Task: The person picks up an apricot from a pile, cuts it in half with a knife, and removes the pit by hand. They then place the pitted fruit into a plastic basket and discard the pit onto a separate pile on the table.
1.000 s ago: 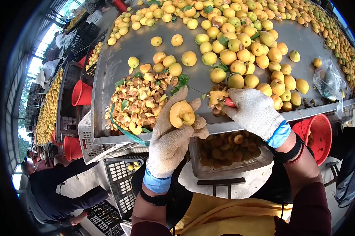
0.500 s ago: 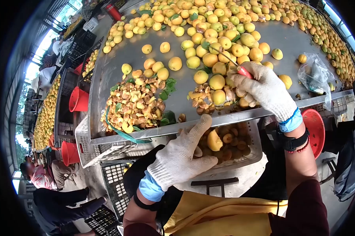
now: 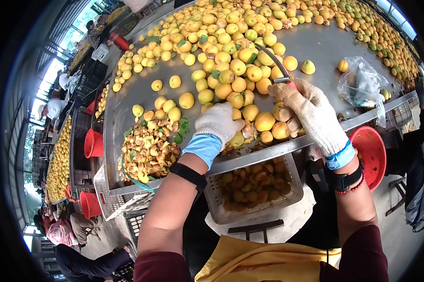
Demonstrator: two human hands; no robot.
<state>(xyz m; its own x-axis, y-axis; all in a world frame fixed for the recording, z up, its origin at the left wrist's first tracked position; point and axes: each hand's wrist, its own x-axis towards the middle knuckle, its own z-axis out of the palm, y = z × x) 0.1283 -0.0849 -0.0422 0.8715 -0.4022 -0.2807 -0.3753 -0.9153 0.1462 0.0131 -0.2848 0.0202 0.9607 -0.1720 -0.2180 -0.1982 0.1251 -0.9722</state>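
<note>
My right hand (image 3: 313, 113), in a white knitted glove, is closed around the red handle of a curved knife (image 3: 277, 58); its thin blade points up and away over the apricots. In a matching glove, my left hand (image 3: 216, 123) reaches over the table's near edge into the whole yellow apricots (image 3: 264, 121). Its fingers curl downward, and whatever lies under them is hidden. To its left is a heap of cut apricot pieces (image 3: 150, 148) with green leaves. Below the edge, a white crate (image 3: 294, 197) holds apricot halves (image 3: 254, 185).
The metal table (image 3: 310, 47) has a raised front rim and many more apricots at the back and right. A clear plastic bag (image 3: 360, 84) lies on the right. Red buckets (image 3: 369, 152) stand on both sides. Other people (image 3: 63, 230) are at the left.
My left hand has moved up from above the crate to the apricots on the table. My right hand still holds the knife, its blade now swung more upright. The view has shifted slightly.
</note>
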